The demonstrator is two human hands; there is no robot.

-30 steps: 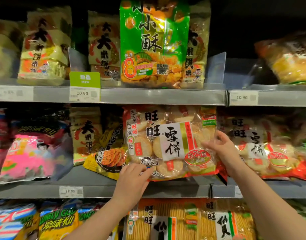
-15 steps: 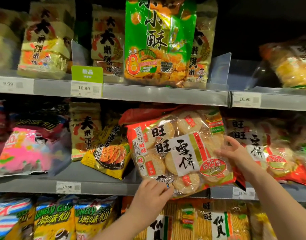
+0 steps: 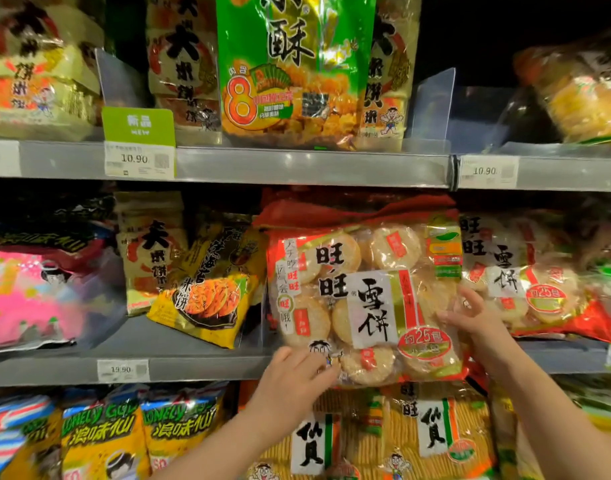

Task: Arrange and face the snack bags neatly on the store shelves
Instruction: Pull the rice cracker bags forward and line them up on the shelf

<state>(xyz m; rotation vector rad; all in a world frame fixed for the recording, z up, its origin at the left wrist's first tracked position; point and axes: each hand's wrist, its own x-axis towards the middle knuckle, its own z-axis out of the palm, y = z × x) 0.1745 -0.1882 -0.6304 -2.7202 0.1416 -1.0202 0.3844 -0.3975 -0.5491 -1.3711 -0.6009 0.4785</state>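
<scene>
Big clear rice cracker bag (image 3: pixel 363 303) with red top seam, round pale crackers showing through, white label with black characters, red oval sticker low on its right. Standing upright and facing out at the front edge of the middle shelf (image 3: pixel 193 367), bottom hanging slightly over that edge. Left hand (image 3: pixel 297 374) pinching the lower left corner, fingers curled onto the plastic. Right hand (image 3: pixel 470 315) half open, fingers spread, pressed against the lower right side. Matching bag (image 3: pixel 536 278) just beside on the right, lying lower and tilted. Yellow bag (image 3: pixel 207 292) leaning near the left, with a bare strip of shelf between. Upper shelf's edge (image 3: pixel 311 166) close above the red seam, little headroom. Price tag (image 3: pixel 122 370) on the front edge, well left.
</scene>
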